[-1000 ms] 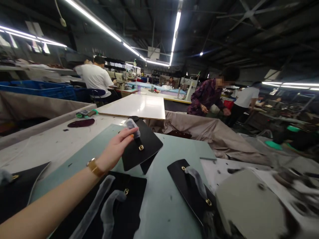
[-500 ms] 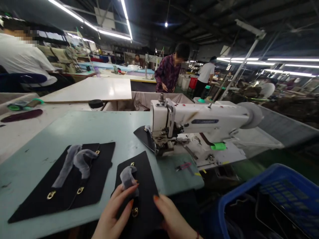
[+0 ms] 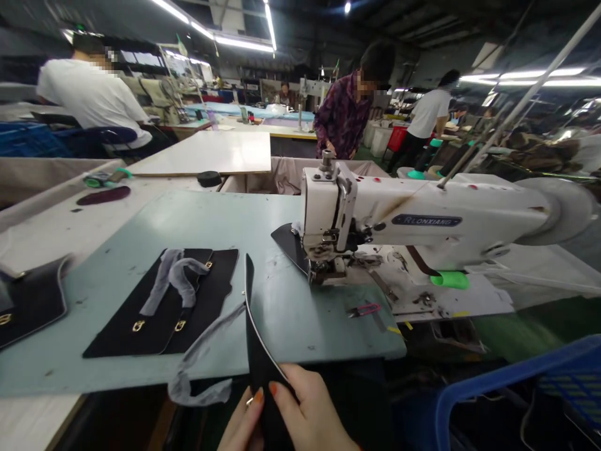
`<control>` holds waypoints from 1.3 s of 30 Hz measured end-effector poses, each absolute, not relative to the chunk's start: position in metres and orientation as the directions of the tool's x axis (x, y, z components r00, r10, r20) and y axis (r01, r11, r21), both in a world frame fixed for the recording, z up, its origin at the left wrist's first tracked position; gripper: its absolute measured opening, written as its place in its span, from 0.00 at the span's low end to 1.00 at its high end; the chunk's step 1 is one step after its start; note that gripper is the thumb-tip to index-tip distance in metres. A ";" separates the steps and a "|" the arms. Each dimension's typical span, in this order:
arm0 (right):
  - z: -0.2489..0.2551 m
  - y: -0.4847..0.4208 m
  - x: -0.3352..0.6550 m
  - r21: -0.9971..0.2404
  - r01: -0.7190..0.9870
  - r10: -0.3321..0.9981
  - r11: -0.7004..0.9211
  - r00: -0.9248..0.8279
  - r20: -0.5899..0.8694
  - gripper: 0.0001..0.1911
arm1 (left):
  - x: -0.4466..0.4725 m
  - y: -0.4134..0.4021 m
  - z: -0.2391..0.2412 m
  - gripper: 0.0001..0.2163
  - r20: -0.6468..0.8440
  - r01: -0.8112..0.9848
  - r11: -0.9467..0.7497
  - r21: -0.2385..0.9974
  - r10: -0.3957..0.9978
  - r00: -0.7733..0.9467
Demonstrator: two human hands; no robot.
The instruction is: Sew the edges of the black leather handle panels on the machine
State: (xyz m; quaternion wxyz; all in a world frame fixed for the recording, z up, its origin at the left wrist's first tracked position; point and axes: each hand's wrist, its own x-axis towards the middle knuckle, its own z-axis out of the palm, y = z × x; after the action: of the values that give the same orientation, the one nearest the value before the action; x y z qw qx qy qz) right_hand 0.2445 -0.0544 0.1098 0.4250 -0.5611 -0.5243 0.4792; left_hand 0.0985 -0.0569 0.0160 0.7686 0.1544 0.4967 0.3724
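Note:
A black leather piece [image 3: 256, 351] stands on edge at the near rim of the green table [image 3: 225, 219], with a grey wrapped strap [image 3: 197, 369] trailing off it to the left. My left hand [image 3: 244, 426] and my right hand [image 3: 310, 413] both grip its lower end, orange nails showing. Another black leather panel [image 3: 188, 313] with gold rings and grey wrapping lies flat to the left. A white sewing machine [image 3: 399, 219] stands right of centre, with a dark piece [image 3: 288, 244] under its needle head.
A blue plastic crate [image 3: 516, 388] sits at the lower right. Another black piece [image 3: 32, 300] lies at the left edge. A person in a patterned shirt [image 3: 345, 116] stands behind the table, and other workers sit or stand farther back.
The black piece, flat under my hands half a second ago, is now turned up on its edge. A second ago my left hand carried it above the table while I looked further left.

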 end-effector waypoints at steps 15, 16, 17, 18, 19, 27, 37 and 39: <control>0.108 -0.033 0.298 -0.948 -0.206 0.969 -0.244 -0.002 -0.248 0.20 | 0.134 0.051 0.105 0.21 -0.641 -0.296 0.668 0.682 0.742 0.196; 0.106 -0.030 0.301 -0.947 -0.220 0.970 -0.236 0.010 -0.244 0.21 | 0.136 0.057 0.104 0.20 -0.651 -0.302 0.673 0.675 0.736 0.185; 0.103 -0.026 0.302 -0.944 -0.235 0.970 -0.230 0.023 -0.242 0.22 | 0.138 0.061 0.104 0.18 -0.657 -0.306 0.674 0.672 0.734 0.175; 0.099 -0.022 0.303 -0.942 -0.248 0.970 -0.227 0.029 -0.241 0.24 | 0.140 0.066 0.103 0.17 -0.656 -0.307 0.673 0.673 0.735 0.172; 0.095 -0.017 0.304 -0.939 -0.258 0.970 -0.228 0.025 -0.242 0.25 | 0.143 0.070 0.102 0.16 -0.650 -0.305 0.670 0.676 0.738 0.181; 0.070 0.022 0.303 -0.885 -0.376 0.957 -0.274 -0.010 -0.291 0.22 | 0.158 0.104 0.093 0.13 -0.636 -0.316 0.701 0.640 0.714 0.294; 0.070 0.053 0.315 -0.949 -0.242 0.939 -0.201 0.227 -0.256 0.23 | 0.186 0.147 0.096 0.11 -0.532 -0.236 0.647 0.725 0.743 0.406; 0.069 0.056 0.316 -0.950 -0.245 0.930 -0.196 0.260 -0.259 0.23 | 0.189 0.152 0.099 0.11 -0.505 -0.219 0.618 0.755 0.762 0.407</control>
State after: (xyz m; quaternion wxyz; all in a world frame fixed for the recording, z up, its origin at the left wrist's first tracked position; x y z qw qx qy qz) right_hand 0.3158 0.0563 0.0692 0.5569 -0.5656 -0.3029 0.5274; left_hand 0.1888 0.1520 0.0987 0.7814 0.3045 0.4452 0.3138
